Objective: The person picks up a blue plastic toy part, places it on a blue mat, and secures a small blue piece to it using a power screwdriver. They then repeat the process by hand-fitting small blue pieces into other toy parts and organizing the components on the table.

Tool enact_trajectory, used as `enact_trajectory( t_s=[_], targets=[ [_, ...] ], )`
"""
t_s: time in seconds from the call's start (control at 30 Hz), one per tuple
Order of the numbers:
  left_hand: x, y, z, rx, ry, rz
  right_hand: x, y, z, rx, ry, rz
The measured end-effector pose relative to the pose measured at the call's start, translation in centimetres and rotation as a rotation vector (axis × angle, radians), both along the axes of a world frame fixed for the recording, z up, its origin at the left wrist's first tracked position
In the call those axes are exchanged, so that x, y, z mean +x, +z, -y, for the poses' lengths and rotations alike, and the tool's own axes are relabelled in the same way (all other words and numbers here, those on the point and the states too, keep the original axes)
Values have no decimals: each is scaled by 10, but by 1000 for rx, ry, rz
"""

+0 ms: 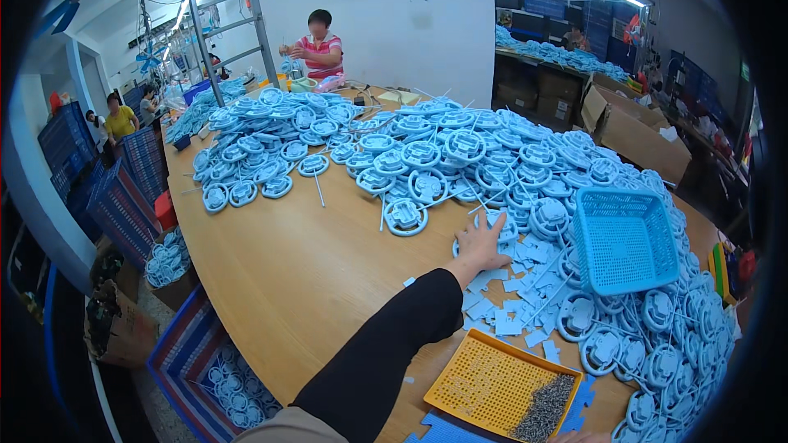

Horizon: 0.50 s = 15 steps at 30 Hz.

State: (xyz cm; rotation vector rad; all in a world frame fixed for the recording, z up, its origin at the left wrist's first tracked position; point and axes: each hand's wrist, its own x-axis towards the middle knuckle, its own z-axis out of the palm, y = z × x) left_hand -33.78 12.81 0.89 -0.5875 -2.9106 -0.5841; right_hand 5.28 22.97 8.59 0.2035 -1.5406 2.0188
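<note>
My left hand [483,244], in a black sleeve, reaches across the wooden table with its fingers spread. It lies against the near left side of a round light-blue plastic part [507,230] at the edge of the heap. Some fingertips are hidden, and no firm grip shows. Flat light-blue plastic pieces [509,320] lie scattered just nearer than this hand. Only a sliver of my right hand [579,437] shows at the lower edge, beside a yellow perforated tray [468,365]. Many small metal screws [543,410] sit in that tray's right corner. The right hand's fingers are hidden.
Heaped round parts [460,148] with thin rods cover the table's far and right sides. A blue basket [628,279] rests on them. Left below the table edge stands a striped container [176,344] of similar parts. A person [320,49] works across the table.
</note>
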Motion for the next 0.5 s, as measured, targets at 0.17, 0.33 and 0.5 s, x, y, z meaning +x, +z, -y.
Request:
enact_trajectory(
  t_s=[0.17, 0.33, 0.5],
  targets=[
    [-1, -8, -6, 8, -37, -41, -1, -5, -8, 1, -16, -16],
    [25, 9, 7, 58, -70, -140, 6, -1, -2, -26, 4, 30],
    [89, 54, 57, 120, -166, -213, 18, -1, 4, -47, 35, 32]
  ],
)
